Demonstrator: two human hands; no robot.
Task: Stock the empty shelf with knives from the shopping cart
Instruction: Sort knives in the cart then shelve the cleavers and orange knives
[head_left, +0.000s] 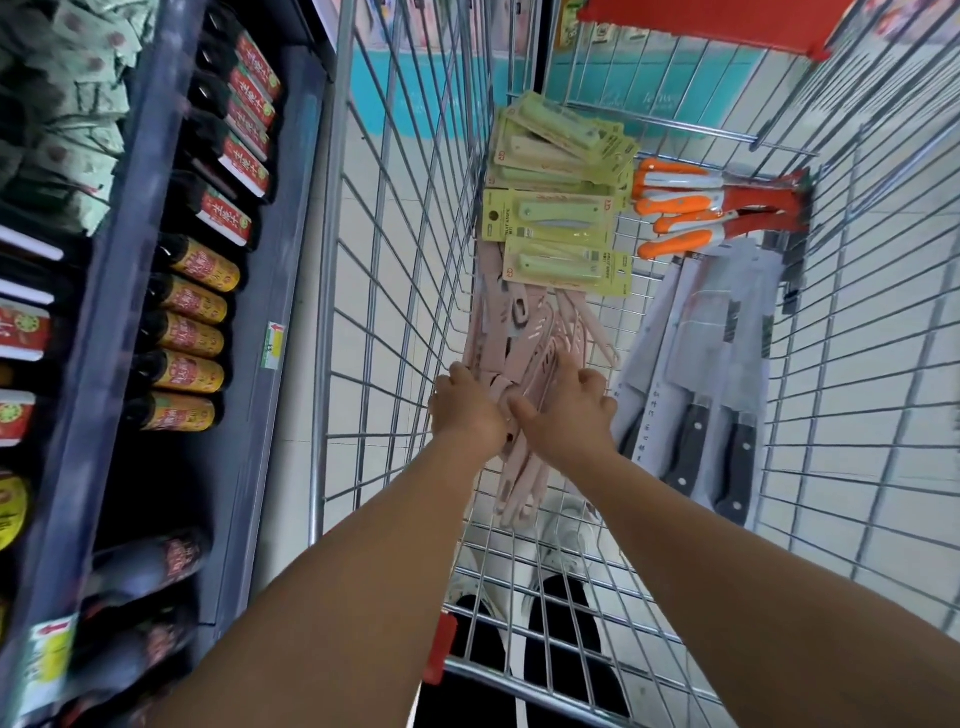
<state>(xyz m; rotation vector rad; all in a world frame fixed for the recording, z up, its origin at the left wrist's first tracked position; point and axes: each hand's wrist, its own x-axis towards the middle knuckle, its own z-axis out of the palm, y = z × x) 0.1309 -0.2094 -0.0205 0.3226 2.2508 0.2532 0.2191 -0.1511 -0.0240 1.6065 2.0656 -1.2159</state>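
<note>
Both my arms reach down into the wire shopping cart (395, 322). My left hand (464, 407) and my right hand (566, 410) grip a pile of pink knives (519, 470) on the cart's floor, one hand on each side, fingers curled round them. Beyond the pile lie yellow-green carded fruit knives (558, 218), then orange-handled knives (691, 208) at the far right. Packaged cleavers with black handles (717, 364) lie to the right of my hands.
A dark shelf unit (104, 312) stands to the left of the cart, stocked with dark sauce bottles (192, 332) with red and yellow labels. Tiled floor shows through the cart's mesh. The cart's red handle part (439, 649) is near me.
</note>
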